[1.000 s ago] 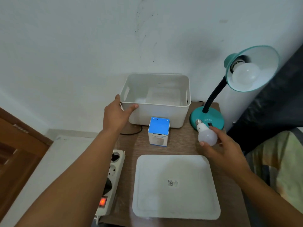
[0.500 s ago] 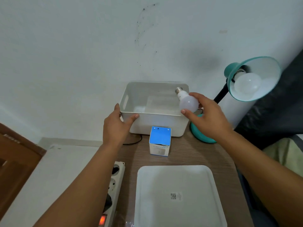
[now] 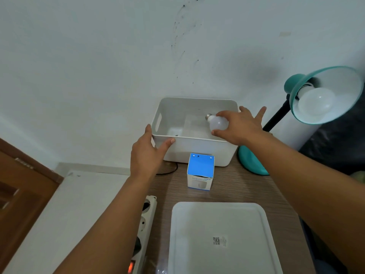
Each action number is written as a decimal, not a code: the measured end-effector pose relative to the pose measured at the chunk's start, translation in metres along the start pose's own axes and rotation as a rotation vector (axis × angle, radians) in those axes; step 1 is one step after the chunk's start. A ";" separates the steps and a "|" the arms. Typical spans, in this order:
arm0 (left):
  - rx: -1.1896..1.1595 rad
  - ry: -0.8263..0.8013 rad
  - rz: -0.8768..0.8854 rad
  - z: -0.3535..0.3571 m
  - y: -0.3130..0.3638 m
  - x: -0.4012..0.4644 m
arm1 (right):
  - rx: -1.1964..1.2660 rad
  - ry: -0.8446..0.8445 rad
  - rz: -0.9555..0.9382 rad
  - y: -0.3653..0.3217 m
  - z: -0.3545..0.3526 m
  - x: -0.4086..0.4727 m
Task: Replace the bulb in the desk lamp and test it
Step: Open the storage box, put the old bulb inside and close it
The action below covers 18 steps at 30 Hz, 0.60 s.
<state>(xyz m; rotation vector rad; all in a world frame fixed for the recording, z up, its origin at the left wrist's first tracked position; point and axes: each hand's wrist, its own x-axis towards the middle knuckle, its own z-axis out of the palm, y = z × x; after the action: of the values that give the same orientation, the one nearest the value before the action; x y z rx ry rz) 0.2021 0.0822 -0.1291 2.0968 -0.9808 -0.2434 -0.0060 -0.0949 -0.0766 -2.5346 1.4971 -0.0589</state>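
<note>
A teal desk lamp [image 3: 254,165] stands at the right with a white bulb [image 3: 318,101] screwed into its shade [image 3: 347,107]. My right hand [image 3: 241,125] holds a second white bulb [image 3: 217,123] by thumb and index finger, inside the open top of the white bin [image 3: 197,145], its metal base pointing left; the other fingers are spread. My left hand [image 3: 148,153] grips the bin's front left corner, thumb on the rim.
A blue and white small box [image 3: 200,172] stands in front of the bin. The bin's white lid [image 3: 221,238] lies near me on the wooden table. A power strip [image 3: 143,232] with a lit red switch hangs at the table's left edge. Something small lies in the bin's left corner.
My right hand has carried the loose bulb from beside the lamp base up and over the bin, then lower into its opening. The left hand has stayed on the bin's corner.
</note>
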 end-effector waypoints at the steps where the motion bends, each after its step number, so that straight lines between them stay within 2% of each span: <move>1: 0.016 0.000 0.002 0.000 0.000 -0.001 | 0.002 -0.026 0.021 0.001 0.002 0.001; 6: 0.101 -0.030 0.003 -0.005 0.008 -0.004 | -0.020 -0.091 0.035 0.003 0.002 -0.001; 9: 0.195 -0.092 0.004 -0.012 0.016 -0.005 | 0.001 -0.053 0.003 0.005 -0.005 -0.008; 12: 0.234 -0.138 -0.002 -0.022 0.023 -0.011 | 0.101 0.057 -0.056 0.011 -0.015 -0.023; 16: 0.227 -0.104 -0.002 -0.036 0.032 -0.042 | 0.295 0.323 -0.194 0.021 -0.012 -0.064; 18: 0.182 -0.086 0.006 -0.041 0.034 -0.066 | 0.389 0.364 -0.221 0.027 -0.006 -0.093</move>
<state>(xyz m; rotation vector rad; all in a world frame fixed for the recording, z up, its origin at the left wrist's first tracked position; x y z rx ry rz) 0.1571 0.1398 -0.0868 2.2633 -1.0954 -0.2507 -0.0749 -0.0273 -0.0699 -2.4321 1.1552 -0.7992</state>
